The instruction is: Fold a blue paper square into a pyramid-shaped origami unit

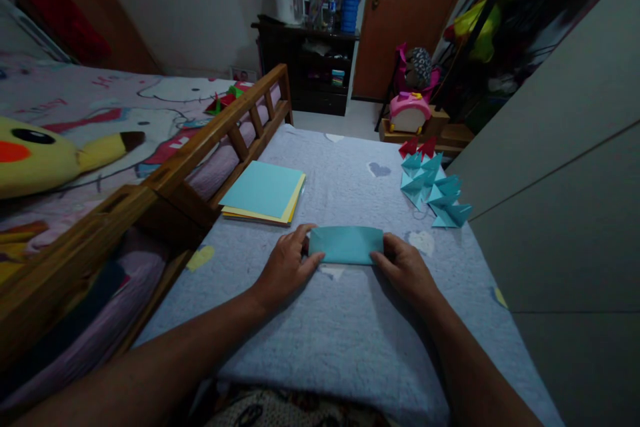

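Note:
Between my two hands is a folded sheet of light blue origami paper (347, 245), a wide rectangle held just over the bed. My left hand (289, 259) pinches its left end, thumb on the near side and fingers behind. At the right end, my right hand (406, 265) grips it the same way, its fingertips partly hidden behind the paper. A stack of square paper (263, 188), blue on top with yellow and other colours below, lies beyond my left hand. Several folded blue paper pieces (433, 188) sit beyond my right hand, with red folded pieces (417, 147) behind them.
A bluish patterned bedsheet (325, 340) lies under everything. The wooden bed rail (220, 123) runs along the left, with a yellow plush toy (55, 159) on the bed past it. A pale cabinet (565, 213) borders the right side. A dark shelf unit (305, 67) stands beyond the bed.

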{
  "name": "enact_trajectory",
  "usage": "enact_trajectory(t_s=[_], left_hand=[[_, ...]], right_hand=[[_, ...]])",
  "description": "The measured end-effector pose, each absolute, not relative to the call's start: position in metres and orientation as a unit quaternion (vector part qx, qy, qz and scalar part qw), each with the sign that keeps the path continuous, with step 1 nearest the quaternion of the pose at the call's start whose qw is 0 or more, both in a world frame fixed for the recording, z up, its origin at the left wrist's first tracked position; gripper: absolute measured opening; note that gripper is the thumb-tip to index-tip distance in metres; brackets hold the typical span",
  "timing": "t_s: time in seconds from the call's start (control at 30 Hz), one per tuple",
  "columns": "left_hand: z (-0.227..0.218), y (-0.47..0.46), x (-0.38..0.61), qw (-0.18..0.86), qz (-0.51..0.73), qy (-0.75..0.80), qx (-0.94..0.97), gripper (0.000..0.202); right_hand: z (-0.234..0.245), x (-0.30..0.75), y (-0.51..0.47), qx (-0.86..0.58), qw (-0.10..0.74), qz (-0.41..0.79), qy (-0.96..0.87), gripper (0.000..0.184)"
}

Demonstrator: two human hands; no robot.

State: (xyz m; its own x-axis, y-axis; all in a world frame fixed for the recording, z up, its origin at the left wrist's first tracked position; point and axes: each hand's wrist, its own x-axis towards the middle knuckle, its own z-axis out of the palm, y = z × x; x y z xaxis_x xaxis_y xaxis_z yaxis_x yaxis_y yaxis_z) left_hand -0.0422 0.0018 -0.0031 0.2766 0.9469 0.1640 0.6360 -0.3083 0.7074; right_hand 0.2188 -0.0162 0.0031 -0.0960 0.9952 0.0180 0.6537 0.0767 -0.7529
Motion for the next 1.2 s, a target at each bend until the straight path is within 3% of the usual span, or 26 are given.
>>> enact_trajectory(t_s=[0.07, 0.13, 0.23, 0.33, 0.5, 1.2], left_hand=[[-0.005, 0.001, -0.041, 0.238, 0.304, 0.531, 0.754, 0.057], [-0.008, 0.000, -0.040, 0.198, 0.308, 0.528, 0.766, 0.066], [-0.011, 0.000, -0.040, 0.131, 0.288, 0.507, 0.802, 0.048], [-0.012, 0.000, -0.040, 0.086, 0.238, 0.490, 0.834, 0.021], [-0.009, -0.002, -0.039, 0.047, 0.213, 0.491, 0.843, 0.019], [-0.011, 0.000, -0.037, 0.014, 0.183, 0.493, 0.851, 0.023]], right_hand=[[0.003, 0.213, -0.018, -0.632, 0.294, 0.284, -0.659, 0.034], [0.002, 0.208, -0.021, -0.648, 0.301, 0.264, -0.648, 0.053], [0.001, 0.204, -0.023, -0.663, 0.292, 0.241, -0.646, 0.064], [-0.001, 0.203, -0.023, -0.668, 0.270, 0.215, -0.660, 0.053], [-0.002, 0.205, -0.022, -0.662, 0.233, 0.179, -0.690, 0.028], [0.001, 0.207, -0.020, -0.663, 0.212, 0.200, -0.690, 0.027]])
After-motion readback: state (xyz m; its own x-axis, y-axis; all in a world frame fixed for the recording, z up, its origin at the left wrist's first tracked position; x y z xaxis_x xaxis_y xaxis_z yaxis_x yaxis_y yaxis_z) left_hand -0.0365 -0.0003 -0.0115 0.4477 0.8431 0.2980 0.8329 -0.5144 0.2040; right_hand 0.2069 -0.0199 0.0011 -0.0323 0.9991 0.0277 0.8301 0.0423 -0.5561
